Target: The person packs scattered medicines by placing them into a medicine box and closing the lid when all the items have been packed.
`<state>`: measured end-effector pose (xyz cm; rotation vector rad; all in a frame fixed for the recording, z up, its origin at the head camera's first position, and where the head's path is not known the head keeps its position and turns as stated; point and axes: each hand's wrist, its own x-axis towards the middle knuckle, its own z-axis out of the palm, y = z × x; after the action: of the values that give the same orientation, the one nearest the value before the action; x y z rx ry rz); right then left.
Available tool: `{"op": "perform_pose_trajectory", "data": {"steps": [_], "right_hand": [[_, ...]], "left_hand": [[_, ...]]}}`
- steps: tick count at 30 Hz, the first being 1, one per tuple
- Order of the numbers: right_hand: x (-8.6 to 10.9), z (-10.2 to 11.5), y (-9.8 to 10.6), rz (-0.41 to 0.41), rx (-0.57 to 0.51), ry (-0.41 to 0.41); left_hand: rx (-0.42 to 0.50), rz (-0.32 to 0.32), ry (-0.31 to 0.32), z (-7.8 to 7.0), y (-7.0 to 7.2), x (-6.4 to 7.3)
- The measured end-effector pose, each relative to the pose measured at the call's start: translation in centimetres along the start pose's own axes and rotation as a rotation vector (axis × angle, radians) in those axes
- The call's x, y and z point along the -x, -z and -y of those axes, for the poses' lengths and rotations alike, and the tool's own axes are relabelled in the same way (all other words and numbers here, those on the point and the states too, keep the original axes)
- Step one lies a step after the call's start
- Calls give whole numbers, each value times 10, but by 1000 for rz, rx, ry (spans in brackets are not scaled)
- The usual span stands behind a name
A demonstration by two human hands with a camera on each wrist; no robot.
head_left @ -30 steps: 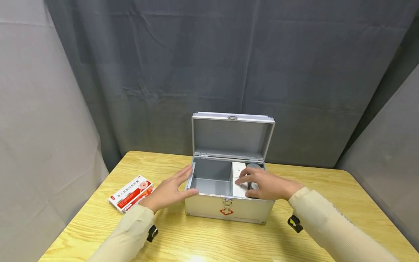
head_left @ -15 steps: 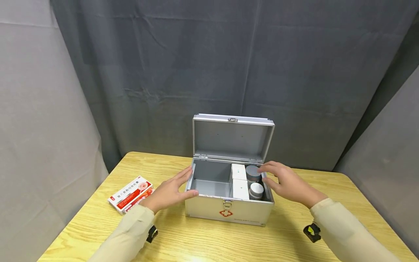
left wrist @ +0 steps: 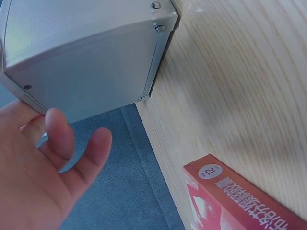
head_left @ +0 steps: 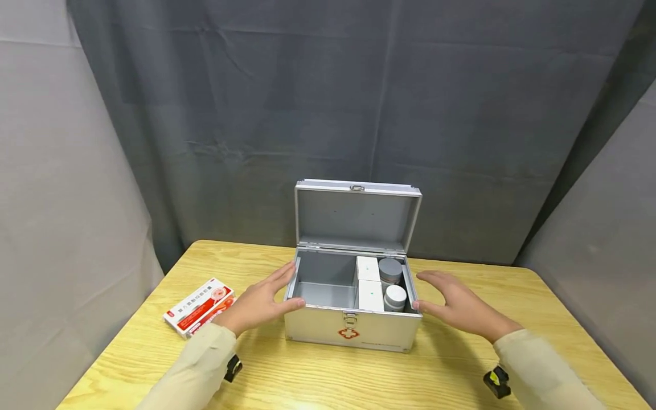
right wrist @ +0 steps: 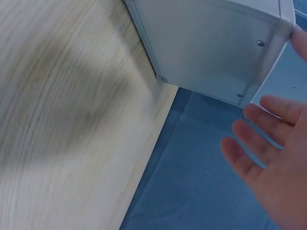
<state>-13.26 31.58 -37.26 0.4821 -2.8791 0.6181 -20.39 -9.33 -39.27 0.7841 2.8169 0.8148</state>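
Observation:
A silver first-aid case (head_left: 318, 327) with a red cross emblem stands on the table, its lid (head_left: 356, 219) raised. Two white boxes (head_left: 370, 295) sit side by side inside, right of the middle. To their right are a jar with a grey lid (head_left: 390, 270) and a white-capped bottle (head_left: 395, 297). My left hand (head_left: 258, 304) rests at the case's left rim, fingers extended and thumb at the front corner. On the other side my right hand (head_left: 461, 304) has spread fingers, with the thumb right at the right rim; it holds nothing.
Two red-and-white medicine boxes (head_left: 197, 302) lie on the wooden table (head_left: 318, 378) left of the case, near my left wrist; the left wrist view shows an orange carton (left wrist: 240, 201). A dark grey curtain (head_left: 246, 114) hangs behind, with pale cloth at both sides.
My right hand has left the white boxes and jars inside the case and moved right to its right rim. The left hand stays at the left rim. The view has shifted slightly.

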Motion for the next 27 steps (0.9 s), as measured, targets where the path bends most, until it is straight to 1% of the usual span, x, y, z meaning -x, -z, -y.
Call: {"op": "perform_pose_trajectory", "data": {"steps": [3, 9, 16, 18, 22, 24, 26, 27], "right_hand": [[2, 0, -3, -9, -9, -4], [2, 2, -8, -33, -37, 20], [-1, 9, -14, 19, -54, 46], [0, 9, -15, 26, -57, 56], [3, 8, -14, 25, -54, 58], [3, 6, -13, 23, -52, 62], [3, 5, -12, 23, -49, 67], [3, 4, -11, 22, -47, 68]], "left_hand": [[-4, -7, -4, 0, 0, 0], [-35, -22, -28, 0, 0, -1], [-51, -20, -15, 3, 2, 2], [-55, -26, -27, 2, 5, 3], [-59, -71, -37, 4, 13, 6], [-81, -119, -42, 7, 20, 9], [-122, -169, -29, 11, 29, 14], [-157, -197, -23, 13, 34, 17]]}}
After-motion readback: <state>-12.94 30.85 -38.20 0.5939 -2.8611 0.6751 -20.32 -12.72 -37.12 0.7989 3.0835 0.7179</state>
